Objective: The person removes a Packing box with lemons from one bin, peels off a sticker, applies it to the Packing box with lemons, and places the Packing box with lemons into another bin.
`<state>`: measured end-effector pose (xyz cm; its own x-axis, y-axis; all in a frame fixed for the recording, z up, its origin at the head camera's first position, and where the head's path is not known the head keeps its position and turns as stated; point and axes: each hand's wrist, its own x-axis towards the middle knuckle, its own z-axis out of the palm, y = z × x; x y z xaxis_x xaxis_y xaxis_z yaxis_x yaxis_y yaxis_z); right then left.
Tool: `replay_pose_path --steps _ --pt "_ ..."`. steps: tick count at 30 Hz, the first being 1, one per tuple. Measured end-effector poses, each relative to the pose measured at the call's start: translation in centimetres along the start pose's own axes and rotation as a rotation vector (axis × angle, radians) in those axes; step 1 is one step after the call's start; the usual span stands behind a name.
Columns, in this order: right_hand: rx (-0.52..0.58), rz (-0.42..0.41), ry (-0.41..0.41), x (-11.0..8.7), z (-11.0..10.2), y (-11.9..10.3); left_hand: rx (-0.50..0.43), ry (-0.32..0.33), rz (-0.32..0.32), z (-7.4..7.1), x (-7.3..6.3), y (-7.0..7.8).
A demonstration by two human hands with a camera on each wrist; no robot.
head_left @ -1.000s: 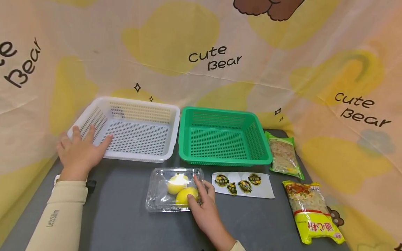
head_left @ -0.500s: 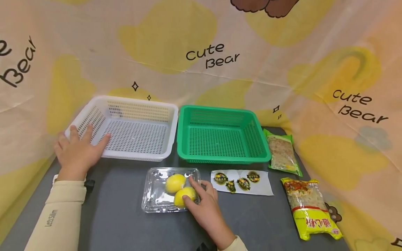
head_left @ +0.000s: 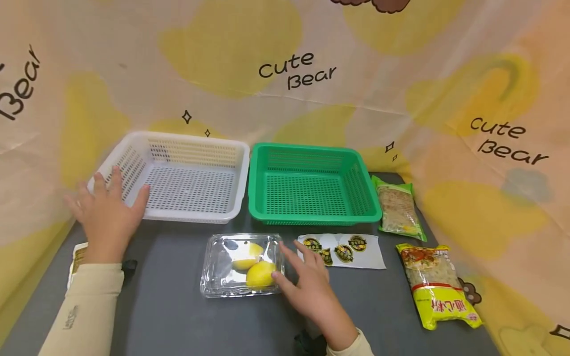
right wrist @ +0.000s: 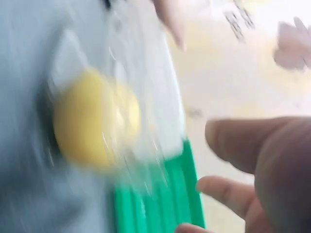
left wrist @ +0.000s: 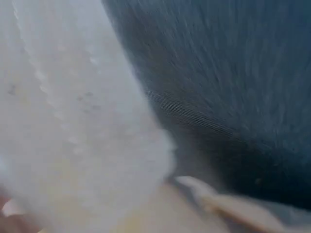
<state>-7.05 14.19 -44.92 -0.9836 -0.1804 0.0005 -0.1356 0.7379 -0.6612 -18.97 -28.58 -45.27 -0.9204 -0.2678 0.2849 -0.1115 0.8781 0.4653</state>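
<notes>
A clear plastic clamshell box [head_left: 218,269] with two yellow, lemon-like fruits [head_left: 260,274] inside lies on the dark table. My right hand [head_left: 313,287] is just right of the box, fingers spread and holding nothing. In the right wrist view its fingers [right wrist: 238,141] are apart from the blurred box. At the front left corner of a white perforated basket [head_left: 191,217] is my left hand [head_left: 107,217], its fingers spread. Whether it touches the rim cannot be told. The left wrist view is blurred and shows the basket's side [left wrist: 82,97].
A green basket [head_left: 316,219] stands beside the white one. In front of it lies a white sticker sheet [head_left: 367,259]. Two food packets, one green-edged [head_left: 399,210] and one yellow [head_left: 438,287], lie at the right. Something white and gold [head_left: 77,259] is partly hidden by my left wrist.
My right hand has let go of the box and moved right. My left hand has shifted slightly back from the white basket's corner. The view has tilted a little downward.
</notes>
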Motion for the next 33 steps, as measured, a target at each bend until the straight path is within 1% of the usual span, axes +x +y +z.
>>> replay_pose_path --steps 1,2,3,4,6,7,8,9,11,12,13,14,15,16,17,18,19,20,21,22,25,27,28,30,33 --pt "0.002 0.002 0.043 -0.1 -0.7 0.6 -0.027 0.061 0.036 -0.2 -1.0 1.2" --pt "0.005 0.012 0.086 -0.1 -1.4 1.4 -0.062 0.136 0.094 -0.2 -2.3 2.6" --pt "0.002 0.029 0.121 -0.1 -2.1 2.2 -0.105 0.212 0.165 -0.1 -3.8 4.4" --pt "0.001 0.057 0.145 -0.1 -2.8 3.2 -0.157 0.260 0.239 0.0 -5.6 6.5" --pt "0.005 0.130 0.167 0.1 -4.0 5.2 -0.252 0.314 0.406 0.7 -9.5 11.0" --pt "0.011 0.169 0.163 0.2 -4.5 6.1 -0.300 0.305 0.486 1.3 -11.4 13.1" --pt "0.017 0.209 0.153 0.3 -4.9 7.0 -0.341 0.283 0.564 1.9 -13.4 15.2" --pt "0.022 0.241 0.145 0.3 -5.1 7.8 -0.386 0.245 0.631 2.6 -15.3 17.0" --pt "0.031 0.282 0.145 0.4 -5.4 9.3 -0.444 0.120 0.733 3.9 -18.7 20.2" --pt "0.030 0.295 0.147 0.5 -5.4 9.9 -0.460 0.045 0.771 4.6 -20.1 21.4" --pt "0.026 0.306 0.147 0.5 -5.4 10.4 -0.474 -0.068 0.783 5.2 -21.3 22.5" --pt "0.017 0.310 0.150 0.5 -5.3 10.8 -0.481 -0.198 0.783 5.8 -22.3 23.4" --pt "0.010 0.316 0.152 0.5 -5.2 11.2 -0.485 -0.334 0.762 6.3 -22.9 24.2" --pt "0.003 0.321 0.153 0.5 -5.0 11.5 -0.474 -0.475 0.712 6.8 -23.4 24.8" --pt "-0.004 0.322 0.152 0.4 -4.9 11.7 -0.459 -0.597 0.659 7.4 -23.6 25.3" --pt "-0.008 0.323 0.152 0.4 -4.7 11.8 -0.428 -0.691 0.606 7.9 -23.7 25.7" --pt "-0.007 0.324 0.153 0.4 -4.6 12.0 -0.398 -0.765 0.559 8.4 -23.7 26.1" --pt "-0.006 0.321 0.159 0.4 -4.5 12.1 -0.366 -0.805 0.533 8.9 -23.6 26.3" --pt "-0.007 0.317 0.167 0.5 -4.4 12.2 -0.337 -0.814 0.519 9.5 -23.5 26.5" --pt "-0.013 0.309 0.176 0.6 -4.4 12.3 -0.307 -0.797 0.519 10.1 -23.4 26.7" --pt "-0.034 0.289 0.207 0.8 -4.4 12.6 -0.214 -0.704 0.545 11.6 -22.8 27.2" --pt "-0.065 0.287 0.234 0.9 -4.3 12.9 -0.178 -0.662 0.554 12.5 -22.5 27.4" --pt "-0.083 0.290 0.248 1.0 -4.3 13.1 -0.163 -0.651 0.564 12.8 -22.3 27.5" --pt "-0.120 0.302 0.270 1.1 -4.1 13.4 -0.147 -0.655 0.580 13.3 -22.0 27.6" --pt "-0.167 0.307 0.296 1.3 -4.0 13.8 -0.126 -0.683 0.601 14.0 -21.6 27.8"
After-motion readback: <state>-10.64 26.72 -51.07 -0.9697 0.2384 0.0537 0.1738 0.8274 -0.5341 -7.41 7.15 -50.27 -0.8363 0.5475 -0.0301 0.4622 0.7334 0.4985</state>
